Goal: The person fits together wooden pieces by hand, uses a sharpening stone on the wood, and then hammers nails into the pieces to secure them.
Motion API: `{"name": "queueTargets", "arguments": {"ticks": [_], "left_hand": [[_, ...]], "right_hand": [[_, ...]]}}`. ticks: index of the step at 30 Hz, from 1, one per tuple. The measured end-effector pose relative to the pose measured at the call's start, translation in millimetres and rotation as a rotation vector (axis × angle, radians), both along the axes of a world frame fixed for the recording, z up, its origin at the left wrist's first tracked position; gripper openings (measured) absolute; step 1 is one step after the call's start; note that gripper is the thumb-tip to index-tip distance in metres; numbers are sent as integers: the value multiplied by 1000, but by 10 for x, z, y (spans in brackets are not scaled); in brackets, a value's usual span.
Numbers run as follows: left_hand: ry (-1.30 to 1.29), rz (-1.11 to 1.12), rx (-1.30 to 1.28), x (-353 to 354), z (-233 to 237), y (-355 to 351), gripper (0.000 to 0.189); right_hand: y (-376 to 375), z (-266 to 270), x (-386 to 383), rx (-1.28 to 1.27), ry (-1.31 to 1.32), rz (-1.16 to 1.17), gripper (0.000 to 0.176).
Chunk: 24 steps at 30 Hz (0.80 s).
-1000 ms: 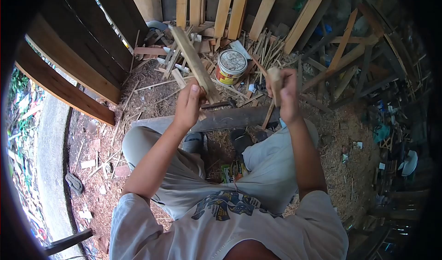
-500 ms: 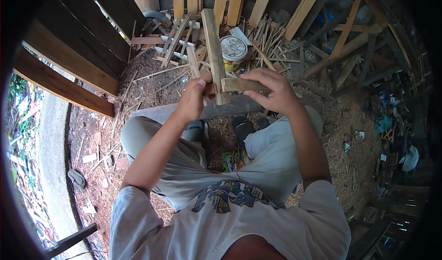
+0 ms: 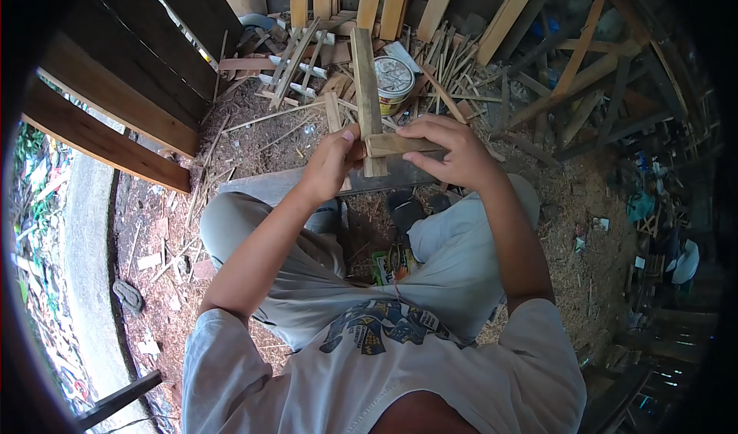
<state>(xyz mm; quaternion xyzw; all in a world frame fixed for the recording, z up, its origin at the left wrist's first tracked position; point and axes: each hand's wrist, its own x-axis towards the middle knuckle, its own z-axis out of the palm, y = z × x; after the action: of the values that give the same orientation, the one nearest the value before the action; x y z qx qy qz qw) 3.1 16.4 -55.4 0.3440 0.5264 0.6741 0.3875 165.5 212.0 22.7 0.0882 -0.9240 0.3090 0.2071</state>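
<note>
My left hand [image 3: 333, 159] is closed around the lower part of a long wooden stick [image 3: 364, 80] that points away from me. In my right hand [image 3: 453, 149], a short wooden block [image 3: 396, 143] is pinched between thumb and fingers. The block lies crosswise, its left end overlapping the long stick near the left fingertips. A thinner wooden strip [image 3: 333, 111] shows just beyond my left hand. Below both hands a dark plank [image 3: 269, 184] lies across the ground in front of my feet.
A round paint bucket [image 3: 393, 84] stands ahead, among scattered wood strips [image 3: 446, 61]. Upright boards [image 3: 371, 0] line the far side. Slanted planks [image 3: 115, 88] stand at left, beside a concrete ledge [image 3: 86, 280]. A stack of timber frames [image 3: 580, 73] fills the right.
The long stick has shifted slightly right and nearer to me, turning more upright in view. The short block has moved a little left and down, its end now lying over the stick.
</note>
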Motion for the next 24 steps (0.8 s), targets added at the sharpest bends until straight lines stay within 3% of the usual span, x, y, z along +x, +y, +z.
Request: {"name": "queueTargets", "arguments": {"ticks": [20, 24], "left_hand": [[39, 7, -31, 97, 190, -77, 46], [64, 12, -21, 46, 24, -53, 50]], "right_hand": [[9, -57, -19, -42, -51, 23, 39], [8, -89, -31, -34, -17, 18, 35]]}}
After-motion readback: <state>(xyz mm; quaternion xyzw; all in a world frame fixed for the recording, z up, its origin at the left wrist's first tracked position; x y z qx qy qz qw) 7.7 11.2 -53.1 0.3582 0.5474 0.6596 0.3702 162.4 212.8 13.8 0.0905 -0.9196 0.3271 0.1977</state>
